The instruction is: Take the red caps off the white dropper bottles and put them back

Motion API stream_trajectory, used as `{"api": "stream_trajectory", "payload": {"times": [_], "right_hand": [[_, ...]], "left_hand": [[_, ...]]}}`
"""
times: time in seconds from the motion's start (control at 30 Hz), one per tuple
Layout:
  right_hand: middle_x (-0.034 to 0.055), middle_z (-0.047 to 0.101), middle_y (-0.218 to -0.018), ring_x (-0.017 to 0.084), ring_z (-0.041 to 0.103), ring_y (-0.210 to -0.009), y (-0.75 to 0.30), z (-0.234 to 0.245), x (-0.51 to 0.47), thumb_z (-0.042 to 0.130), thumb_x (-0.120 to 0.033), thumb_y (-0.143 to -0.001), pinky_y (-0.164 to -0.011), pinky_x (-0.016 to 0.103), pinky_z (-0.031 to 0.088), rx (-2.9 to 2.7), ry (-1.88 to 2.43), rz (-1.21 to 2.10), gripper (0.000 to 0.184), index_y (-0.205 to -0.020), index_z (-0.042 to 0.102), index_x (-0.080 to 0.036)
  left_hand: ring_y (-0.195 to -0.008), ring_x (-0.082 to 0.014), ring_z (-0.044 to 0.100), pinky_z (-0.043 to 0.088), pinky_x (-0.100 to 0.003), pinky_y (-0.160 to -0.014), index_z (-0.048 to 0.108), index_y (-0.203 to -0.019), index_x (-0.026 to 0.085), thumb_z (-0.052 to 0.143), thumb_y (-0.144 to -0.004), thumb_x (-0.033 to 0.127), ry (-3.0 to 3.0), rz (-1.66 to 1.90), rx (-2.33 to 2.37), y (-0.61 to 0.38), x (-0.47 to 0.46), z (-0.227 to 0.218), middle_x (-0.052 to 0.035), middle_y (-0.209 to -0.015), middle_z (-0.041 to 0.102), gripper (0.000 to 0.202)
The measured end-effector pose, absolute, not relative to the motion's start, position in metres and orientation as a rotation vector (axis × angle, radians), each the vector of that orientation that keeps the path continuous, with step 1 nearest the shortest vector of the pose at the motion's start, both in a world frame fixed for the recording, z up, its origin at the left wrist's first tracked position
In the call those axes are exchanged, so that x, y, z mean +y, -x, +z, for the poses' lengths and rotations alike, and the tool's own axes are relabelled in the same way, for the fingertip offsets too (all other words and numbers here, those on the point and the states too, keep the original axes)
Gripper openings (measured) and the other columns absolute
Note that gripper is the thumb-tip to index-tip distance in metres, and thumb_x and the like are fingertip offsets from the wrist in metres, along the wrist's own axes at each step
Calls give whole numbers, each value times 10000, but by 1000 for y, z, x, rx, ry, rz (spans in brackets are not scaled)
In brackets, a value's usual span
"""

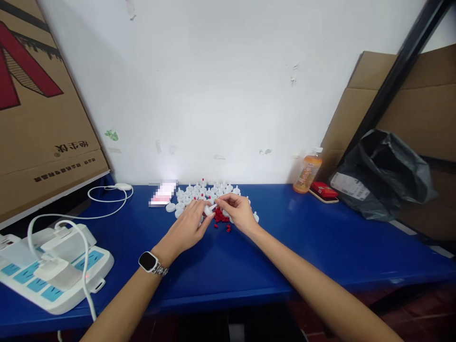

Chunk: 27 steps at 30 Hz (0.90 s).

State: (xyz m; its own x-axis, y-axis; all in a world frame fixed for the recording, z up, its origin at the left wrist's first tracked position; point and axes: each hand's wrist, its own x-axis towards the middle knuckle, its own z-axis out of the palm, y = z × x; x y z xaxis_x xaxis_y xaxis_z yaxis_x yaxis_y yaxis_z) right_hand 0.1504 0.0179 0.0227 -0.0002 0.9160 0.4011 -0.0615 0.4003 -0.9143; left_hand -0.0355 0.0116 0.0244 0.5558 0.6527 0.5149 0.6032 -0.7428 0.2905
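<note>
My left hand (187,225), with a watch on the wrist, is closed around a white nozzle cap (209,209). The cap's narrow tip points up and to the right. At that tip, the thumb and forefinger of my right hand (240,212) are pinched together; whatever lies between them is too small and hidden to make out. Just below my hands lies a heap of small red caps (222,216), a few of them loose in front. Many white nozzle caps (190,192) are spread behind and around my hands, and several carry a red cap on the tip.
A phone (164,194) lies left of the pile on the blue table (285,237). At left are a power strip (71,289) with cables and a large carton (53,118). An orange drink bottle (308,172), a red box (324,190) and a black plastic bag (384,175) are at right.
</note>
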Motion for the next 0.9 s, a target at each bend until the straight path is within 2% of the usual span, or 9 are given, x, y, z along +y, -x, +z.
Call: {"api": "stream_trajectory", "payload": {"times": [0.13, 0.33, 0.47, 0.63, 0.73, 0.9], "right_hand": [[26, 707, -700, 148, 606, -615, -152, 23, 20, 786, -480, -709, -605, 282, 481, -1342, 865, 924, 304, -748, 734, -183], [15, 693, -682, 137, 595, -601, -155, 22, 20, 775, -449, -737, -601, 274, 471, -1389, 838, 929, 272, -756, 737, -181], [18, 689, -668, 130, 575, -577, -150, 22, 18, 780, -471, -723, -580, 271, 456, -1359, 843, 944, 304, -749, 734, -172], [-6, 648, -632, 115, 546, -557, -141, 21, 16, 825, -443, -680, -556, 252, 431, -1223, 805, 935, 311, -727, 665, -180], [-6, 628, -618, 113, 522, -546, -136, 19, 14, 803, -454, -709, -548, 255, 419, -1206, 827, 881, 329, -678, 625, -178], [-5, 618, -655, 114, 507, -580, -129, 19, 14, 714, -458, -802, -572, 253, 412, -1292, 835, 769, 308, -712, 626, -176]], "left_hand": [[-1042, -261, 547, 452, -472, -966, 497, -1167, 183, 372, -1023, 369, -2738, 920, 1065, 34, 12, 23, -106, -1097, 584, 266], [-992, -276, 573, 490, -470, -885, 520, -1177, 165, 390, -1016, 385, -2741, 948, 1144, 37, 15, 21, -115, -1034, 588, 302], [-1023, -285, 564, 492, -486, -898, 510, -1184, 151, 365, -1024, 384, -2774, 916, 1145, 36, 14, 21, -130, -1045, 585, 318], [-1042, -289, 546, 485, -508, -918, 501, -1161, 152, 341, -1033, 371, -2812, 886, 1133, 32, 13, 22, -134, -1062, 585, 300], [-1012, -283, 552, 495, -507, -900, 489, -1175, 156, 340, -1034, 371, -2812, 930, 1135, 29, 14, 21, -129, -1047, 577, 297], [-936, -258, 571, 521, -467, -838, 465, -1186, 166, 349, -1030, 362, -2755, 1020, 1119, 28, 17, 17, -103, -1006, 554, 277]]}}
